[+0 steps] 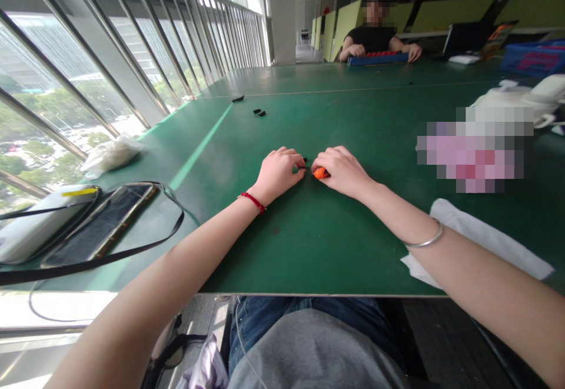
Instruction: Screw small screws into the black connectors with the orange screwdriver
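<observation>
My left hand [278,174] and my right hand [342,171] meet near the middle of the green table mat [353,248]. The right fingers are curled around a small orange part [321,172], which is partly hidden. A small black part [302,168] lies between the hands, pinched at the left fingertips and reaching towards the orange part. Another tiny black piece [304,158] sits just beyond the left fingers. Farther up the mat lie several small black pieces [258,112].
A phone [101,224] and a white power bank [39,227] lie at the left, with a white bag [112,155] beyond them. White paper [463,242] lies under my right forearm. A person [373,39] sits opposite at a blue tray [377,58]. A blue basket [529,58] stands far right.
</observation>
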### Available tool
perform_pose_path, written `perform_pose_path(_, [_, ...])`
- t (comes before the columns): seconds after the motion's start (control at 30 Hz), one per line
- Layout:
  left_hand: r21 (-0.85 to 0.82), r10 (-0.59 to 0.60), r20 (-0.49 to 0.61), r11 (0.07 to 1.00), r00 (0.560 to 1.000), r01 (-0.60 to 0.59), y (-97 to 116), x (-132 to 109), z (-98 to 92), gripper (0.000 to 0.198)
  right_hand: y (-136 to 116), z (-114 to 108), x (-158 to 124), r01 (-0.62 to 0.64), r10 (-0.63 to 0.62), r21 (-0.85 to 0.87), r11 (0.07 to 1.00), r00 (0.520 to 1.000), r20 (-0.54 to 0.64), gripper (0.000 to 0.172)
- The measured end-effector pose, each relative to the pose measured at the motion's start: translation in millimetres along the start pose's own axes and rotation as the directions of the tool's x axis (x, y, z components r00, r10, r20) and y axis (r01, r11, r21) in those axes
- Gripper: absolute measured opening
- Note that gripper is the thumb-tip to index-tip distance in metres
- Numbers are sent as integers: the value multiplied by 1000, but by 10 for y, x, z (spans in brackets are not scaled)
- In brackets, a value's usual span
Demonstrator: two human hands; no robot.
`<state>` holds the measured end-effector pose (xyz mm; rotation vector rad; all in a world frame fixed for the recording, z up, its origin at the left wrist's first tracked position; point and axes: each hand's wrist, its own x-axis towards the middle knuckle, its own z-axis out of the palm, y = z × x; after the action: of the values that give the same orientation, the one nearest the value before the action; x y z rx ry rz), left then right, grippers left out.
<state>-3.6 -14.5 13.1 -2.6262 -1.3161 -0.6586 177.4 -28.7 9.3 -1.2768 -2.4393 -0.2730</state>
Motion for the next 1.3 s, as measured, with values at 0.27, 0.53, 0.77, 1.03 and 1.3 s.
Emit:
perform_pose_path(0.27, [-137, -26, -2, 990, 1000, 26, 56, -17, 12, 15, 68, 3, -7, -9, 18, 89, 996, 995, -99, 16])
perform_pose_path(0.53, [-339, -128, 20, 932, 992, 127, 29, -9, 61, 16, 71, -15, -8, -1, 13, 115, 993, 994, -107, 17])
perform_pose_path(0.77, [-435, -148, 23, 889, 989, 143, 0, 4, 103, 17, 62, -14, -3, 8, 6, 123, 992, 993, -116, 18])
perform_pose_path(1.03, [-557, -211, 57, 804, 976, 206, -18, 15, 75, 22, 80, -49, -27, 52, -34, 136, 989, 991, -131, 20])
perform_pose_path(1.3, [-397, -244, -124, 901, 962, 177, -201, 167, 66, 19, 46, -161, -36, -74, 108, 104, 992, 919, -378, 25])
